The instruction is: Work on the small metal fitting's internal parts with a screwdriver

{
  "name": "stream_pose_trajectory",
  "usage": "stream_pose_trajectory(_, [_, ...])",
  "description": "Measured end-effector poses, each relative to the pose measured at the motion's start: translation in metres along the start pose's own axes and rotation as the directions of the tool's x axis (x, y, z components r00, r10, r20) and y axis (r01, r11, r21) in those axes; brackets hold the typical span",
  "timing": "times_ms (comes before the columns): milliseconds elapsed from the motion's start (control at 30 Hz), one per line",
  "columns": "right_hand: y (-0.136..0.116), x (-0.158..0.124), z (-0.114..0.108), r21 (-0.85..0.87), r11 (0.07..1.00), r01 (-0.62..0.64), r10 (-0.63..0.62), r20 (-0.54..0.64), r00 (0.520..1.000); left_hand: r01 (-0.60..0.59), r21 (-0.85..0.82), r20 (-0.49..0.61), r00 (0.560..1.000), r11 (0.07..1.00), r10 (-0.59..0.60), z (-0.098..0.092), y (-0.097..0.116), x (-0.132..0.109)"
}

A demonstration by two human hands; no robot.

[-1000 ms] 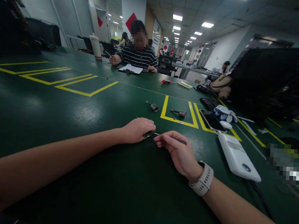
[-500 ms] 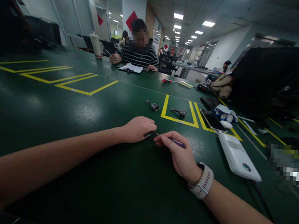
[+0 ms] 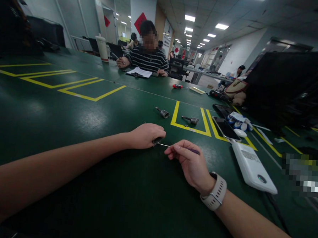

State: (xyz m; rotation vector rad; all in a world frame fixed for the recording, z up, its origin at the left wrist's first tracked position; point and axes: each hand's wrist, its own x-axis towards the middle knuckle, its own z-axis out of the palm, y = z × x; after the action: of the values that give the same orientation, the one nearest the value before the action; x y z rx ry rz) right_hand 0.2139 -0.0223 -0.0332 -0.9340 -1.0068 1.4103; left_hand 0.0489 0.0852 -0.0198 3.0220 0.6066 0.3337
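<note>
My left hand (image 3: 147,135) is closed around a hole saw (image 3: 156,141). Its dark round mouth shows below the fingers and faces right; most of the body is hidden in the grip. Between thumb and fingers, my right hand (image 3: 185,154) pinches a small screwdriver with a purple handle (image 3: 194,151). Its thin metal shaft (image 3: 163,145) points left and reaches the mouth of the hole saw; whether the tip touches inside, I cannot tell. Beyond the hands lie two more dark hole saws with shanks, one hole saw (image 3: 163,113) outside the yellow tape and another hole saw (image 3: 192,120) within it.
Yellow tape (image 3: 209,127) marks boxes on the green table (image 3: 104,183). On the right lie a phone (image 3: 226,128), a white device with a cable (image 3: 254,166) and a glove (image 3: 240,120). A red screwdriver (image 3: 177,86) lies farther back. A person (image 3: 147,59) sits opposite.
The hole saw in my left hand has turned so its mouth shows more. My right hand has shifted slightly right, and more of the screwdriver's shaft is visible.
</note>
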Motion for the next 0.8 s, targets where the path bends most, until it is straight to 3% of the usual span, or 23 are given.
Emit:
stream_pose_trajectory(200, [0.004,-0.002,-0.001,-0.097,0.986,0.135,-0.146,-0.127,0.981,0.168,-0.228,-0.055,0.981,0.959,-0.185,0.002,-0.011,-0.002])
stream_pose_trajectory(300, [0.007,-0.002,-0.003,-0.234,0.959,0.158,-0.199,-0.159,0.967,0.182,-0.283,-0.066,0.976,0.942,-0.208,0.0,-0.014,-0.003])
stream_pose_trajectory(533, [0.003,-0.003,0.002,-0.545,0.821,0.169,-0.248,-0.074,0.966,0.151,-0.254,-0.011,0.987,0.955,-0.159,0.0,-0.003,-0.008])
stream_pose_trajectory(800, [0.001,-0.002,0.008,-0.7,0.676,0.233,-0.265,0.065,0.962,0.041,-0.265,-0.094,0.993,0.963,-0.068,0.003,0.003,-0.013])
